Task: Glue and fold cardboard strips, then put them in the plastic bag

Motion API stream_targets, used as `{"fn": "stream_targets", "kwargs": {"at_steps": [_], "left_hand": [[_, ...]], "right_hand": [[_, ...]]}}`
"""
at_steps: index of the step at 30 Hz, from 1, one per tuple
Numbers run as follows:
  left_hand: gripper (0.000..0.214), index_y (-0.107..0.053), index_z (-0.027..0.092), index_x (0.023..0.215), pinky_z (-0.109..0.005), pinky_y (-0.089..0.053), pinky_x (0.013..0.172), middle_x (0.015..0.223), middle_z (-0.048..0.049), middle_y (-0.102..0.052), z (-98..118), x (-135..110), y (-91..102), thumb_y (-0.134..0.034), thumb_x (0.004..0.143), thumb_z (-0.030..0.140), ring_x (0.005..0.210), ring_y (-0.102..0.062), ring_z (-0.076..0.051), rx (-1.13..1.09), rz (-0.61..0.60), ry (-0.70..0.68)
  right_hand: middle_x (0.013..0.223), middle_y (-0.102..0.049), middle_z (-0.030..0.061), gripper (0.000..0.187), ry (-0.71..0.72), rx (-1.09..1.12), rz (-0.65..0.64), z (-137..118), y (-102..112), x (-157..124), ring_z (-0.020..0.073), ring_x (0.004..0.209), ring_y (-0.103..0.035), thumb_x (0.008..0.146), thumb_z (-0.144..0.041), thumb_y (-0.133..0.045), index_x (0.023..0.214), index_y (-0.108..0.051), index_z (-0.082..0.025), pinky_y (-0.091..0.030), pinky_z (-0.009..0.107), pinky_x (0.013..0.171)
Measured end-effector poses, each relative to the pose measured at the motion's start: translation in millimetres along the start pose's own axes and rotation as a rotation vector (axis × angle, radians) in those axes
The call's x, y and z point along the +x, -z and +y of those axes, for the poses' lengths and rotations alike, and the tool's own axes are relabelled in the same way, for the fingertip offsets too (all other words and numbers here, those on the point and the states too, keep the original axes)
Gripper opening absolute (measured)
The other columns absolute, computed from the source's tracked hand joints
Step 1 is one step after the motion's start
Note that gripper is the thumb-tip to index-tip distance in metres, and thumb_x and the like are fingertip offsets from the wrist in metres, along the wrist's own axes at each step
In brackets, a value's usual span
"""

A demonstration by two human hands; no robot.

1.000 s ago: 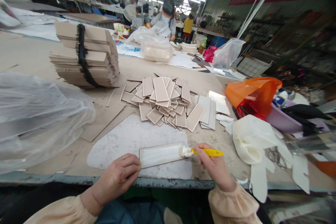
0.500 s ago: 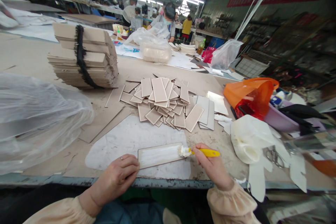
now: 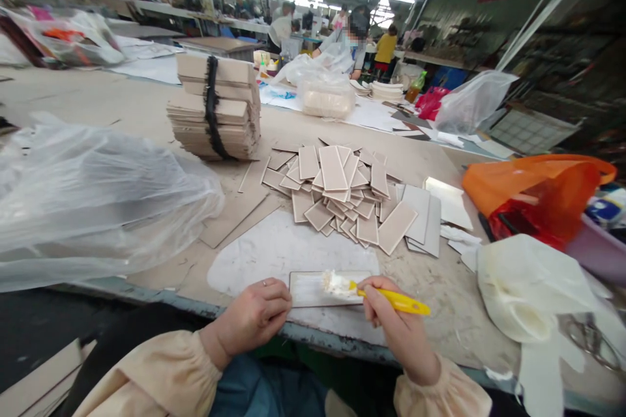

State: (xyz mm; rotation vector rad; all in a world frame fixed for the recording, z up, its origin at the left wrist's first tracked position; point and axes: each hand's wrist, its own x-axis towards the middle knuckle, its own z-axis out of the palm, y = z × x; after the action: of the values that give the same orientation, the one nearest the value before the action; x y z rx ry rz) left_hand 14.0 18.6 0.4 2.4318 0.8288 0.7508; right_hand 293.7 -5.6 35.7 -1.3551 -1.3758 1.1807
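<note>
The right hand grips a yellow-handled brush on a card piece pinned by the curled left hand.

The worktop is carrying a clear plastic bag by its near-left edge, 1 tied bundle of card strips behind it, and a loose heap of card pieces mid-surface. 1 card panel is lying at the near edge; an orange bag is sitting at the right edge.
</note>
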Motion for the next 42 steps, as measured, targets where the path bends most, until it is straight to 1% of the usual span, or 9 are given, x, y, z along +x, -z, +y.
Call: {"fn": "stream_targets", "kwargs": {"at_steps": [5, 10, 14, 19, 25, 29, 33, 36, 42], "left_hand": [[0.018, -0.064, 0.017, 0.085, -0.030, -0.049, 0.080, 0.087, -0.0054, -0.064, -1.8, -0.3, -0.7, -0.048, 0.089, 0.008, 0.088, -0.057, -0.016, 0.005, 0.011, -0.010], [0.019, -0.064, 0.016, 0.084, -0.030, -0.049, 0.079, 0.085, -0.0058, -0.064, -0.2, -0.5, -0.6, -0.048, 0.089, 0.010, 0.087, -0.058, -0.016, 0.010, 0.008, -0.008], [0.019, -0.062, 0.017, 0.079, -0.030, -0.048, 0.079, 0.082, -0.0053, -0.063, 2.0, 0.4, 1.1, -0.048, 0.088, 0.009, 0.085, -0.057, -0.016, 0.008, 0.009, 0.020], [0.019, -0.059, 0.016, 0.072, -0.029, -0.048, 0.077, 0.078, -0.0038, -0.063, 5.6, 2.7, 2.8, -0.048, 0.083, 0.006, 0.079, -0.056, -0.015, 0.009, 0.026, 0.033], [0.014, -0.063, 0.018, 0.077, -0.027, -0.050, 0.077, 0.081, -0.0039, -0.065, 5.7, 5.1, 4.3, -0.051, 0.083, 0.013, 0.081, -0.060, -0.014, 0.039, 0.034, 0.078], [0.018, -0.069, 0.023, 0.094, -0.024, -0.051, 0.087, 0.100, -0.0039, -0.069, -18.5, 8.6, 26.8, -0.052, 0.088, 0.024, 0.095, -0.063, -0.014, 0.272, 0.129, 0.369], [0.032, -0.064, 0.015, 0.114, -0.044, -0.042, 0.104, 0.125, -0.0150, -0.060, -64.4, 12.8, 68.0, -0.051, 0.088, 0.029, 0.117, -0.056, -0.027, 0.492, 0.235, 0.634], [0.038, -0.063, 0.009, 0.112, -0.051, -0.042, 0.101, 0.120, -0.0213, -0.062, -92.4, 14.4, 92.6, -0.057, 0.082, 0.031, 0.114, -0.057, -0.036, 0.576, 0.192, 0.753], [0.031, -0.067, 0.016, 0.101, -0.040, -0.045, 0.093, 0.103, -0.0129, -0.070, -106.6, 11.5, 104.1, -0.053, 0.083, 0.036, 0.102, -0.063, -0.029, 0.630, 0.106, 0.854]], "right_hand": [[0.056, -0.052, -0.0043, 0.031, -0.008, 0.002, -0.112, -1.4, -39.7, 8.9, 0.0116, 0.049, -0.046, 0.097, -0.047, -0.047, 0.089, -0.060, -0.019, -0.037, 0.022, 0.049], [0.055, -0.052, -0.0051, 0.029, -0.027, -0.067, -0.146, 7.1, -49.1, 16.6, 0.0117, 0.049, -0.047, 0.097, -0.044, -0.047, 0.085, -0.059, -0.020, -0.038, 0.022, 0.050], [0.055, -0.050, -0.0045, 0.032, -0.037, -0.156, -0.087, 5.0, -29.1, 17.7, 0.0128, 0.050, -0.047, 0.096, -0.047, -0.048, 0.081, -0.058, -0.021, -0.038, 0.023, 0.050], [0.053, -0.047, -0.0046, 0.031, -0.052, -0.185, 0.073, -5.9, 21.0, 3.2, 0.0146, 0.048, -0.045, 0.092, -0.053, -0.051, 0.085, -0.059, -0.023, -0.040, 0.024, 0.047], [0.058, -0.053, -0.0017, 0.031, 0.116, -0.274, 0.320, 10.4, 62.6, -3.2, 0.0174, 0.050, -0.052, 0.089, -0.055, -0.054, 0.084, -0.059, -0.025, -0.046, 0.027, 0.045], [0.073, -0.062, 0.0000, 0.032, 0.152, -0.360, 0.493, 18.6, 58.9, -3.7, 0.0175, 0.061, -0.059, 0.089, -0.055, -0.054, 0.096, -0.063, -0.025, -0.051, 0.027, 0.058], [0.081, -0.066, 0.0009, 0.028, 0.229, -0.359, 0.465, 22.1, 53.9, -4.3, 0.0163, 0.064, -0.062, 0.091, -0.049, -0.057, 0.103, -0.065, -0.025, -0.054, 0.024, 0.060], [0.084, -0.068, 0.0017, 0.025, 0.294, -0.310, 0.395, 22.3, 52.1, -5.2, 0.0154, 0.063, -0.063, 0.092, -0.043, -0.058, 0.105, -0.065, -0.024, -0.055, 0.022, 0.060], [0.087, -0.069, 0.0035, 0.023, 0.308, -0.269, 0.324, 20.6, 46.5, -5.3, 0.0166, 0.064, -0.065, 0.093, -0.040, -0.058, 0.107, -0.066, -0.023, -0.056, 0.023, 0.060]]}}
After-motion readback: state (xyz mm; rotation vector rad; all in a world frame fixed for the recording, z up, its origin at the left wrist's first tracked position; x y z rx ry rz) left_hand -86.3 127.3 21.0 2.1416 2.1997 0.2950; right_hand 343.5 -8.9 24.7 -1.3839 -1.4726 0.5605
